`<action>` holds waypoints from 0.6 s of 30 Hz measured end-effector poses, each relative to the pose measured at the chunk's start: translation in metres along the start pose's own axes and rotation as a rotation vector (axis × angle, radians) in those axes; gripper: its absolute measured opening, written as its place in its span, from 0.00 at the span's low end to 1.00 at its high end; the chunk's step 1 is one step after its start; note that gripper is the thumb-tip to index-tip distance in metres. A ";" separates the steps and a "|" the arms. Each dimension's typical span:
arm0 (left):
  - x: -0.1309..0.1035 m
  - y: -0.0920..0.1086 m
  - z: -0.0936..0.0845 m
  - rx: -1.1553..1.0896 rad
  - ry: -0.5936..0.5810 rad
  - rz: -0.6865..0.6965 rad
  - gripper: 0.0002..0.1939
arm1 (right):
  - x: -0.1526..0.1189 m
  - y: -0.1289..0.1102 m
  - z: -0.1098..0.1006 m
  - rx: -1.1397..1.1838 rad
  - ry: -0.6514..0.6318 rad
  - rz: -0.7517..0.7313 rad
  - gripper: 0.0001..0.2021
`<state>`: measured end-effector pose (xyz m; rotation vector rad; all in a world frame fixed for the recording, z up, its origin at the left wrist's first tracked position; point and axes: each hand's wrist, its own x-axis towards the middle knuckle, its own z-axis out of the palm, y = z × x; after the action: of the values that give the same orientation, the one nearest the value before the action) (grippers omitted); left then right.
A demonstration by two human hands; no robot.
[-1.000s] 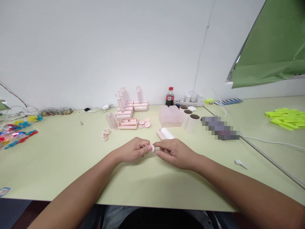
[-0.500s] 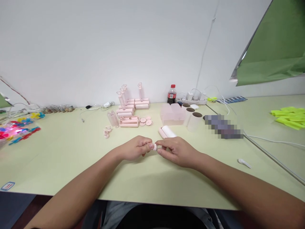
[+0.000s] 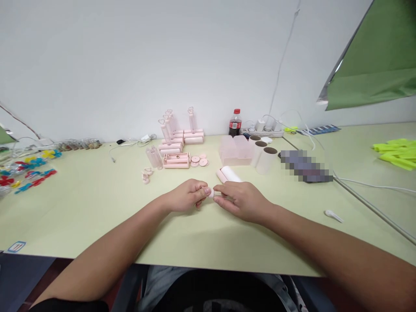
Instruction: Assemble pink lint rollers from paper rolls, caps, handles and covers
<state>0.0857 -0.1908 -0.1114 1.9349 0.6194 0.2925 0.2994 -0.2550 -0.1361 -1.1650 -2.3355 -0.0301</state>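
Observation:
Both hands meet over the pale green table. My left hand (image 3: 190, 195) pinches a small pale pink cap (image 3: 211, 193) between thumb and fingers. From the right, my right hand (image 3: 242, 200) is closed around a clear tube that adjoins the cap; the fingers hide most of it. Just beyond my right hand lies a pink holder with a white roll (image 3: 230, 173). Farther off are pink round discs (image 3: 199, 160), an open pink case (image 3: 176, 160), clear tubes (image 3: 154, 157) and small pink parts (image 3: 147, 175).
Behind stand pink cases with heart-topped tubes (image 3: 165, 131), a cola bottle (image 3: 235, 124), a translucent pink box (image 3: 236, 150) and white rolls (image 3: 267, 160). A white earphone-like piece (image 3: 333, 216) lies right; colourful packets (image 3: 32, 171) lie left.
The view has tilted slightly, so the table and objects sit a little higher. Both hands keep nearly the same grip at the cap.

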 end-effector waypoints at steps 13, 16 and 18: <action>0.005 -0.010 0.003 -0.272 -0.036 -0.075 0.28 | 0.000 -0.003 -0.001 -0.182 0.074 -0.047 0.18; 0.006 -0.010 0.003 -0.292 -0.044 -0.089 0.28 | 0.000 -0.005 -0.002 -0.192 0.078 -0.029 0.18; 0.006 -0.009 0.003 -0.276 -0.031 -0.084 0.28 | 0.002 -0.006 -0.003 -0.147 0.072 -0.008 0.16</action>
<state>0.0893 -0.1866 -0.1212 1.6417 0.6047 0.2794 0.2955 -0.2583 -0.1317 -1.2041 -2.3065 -0.2467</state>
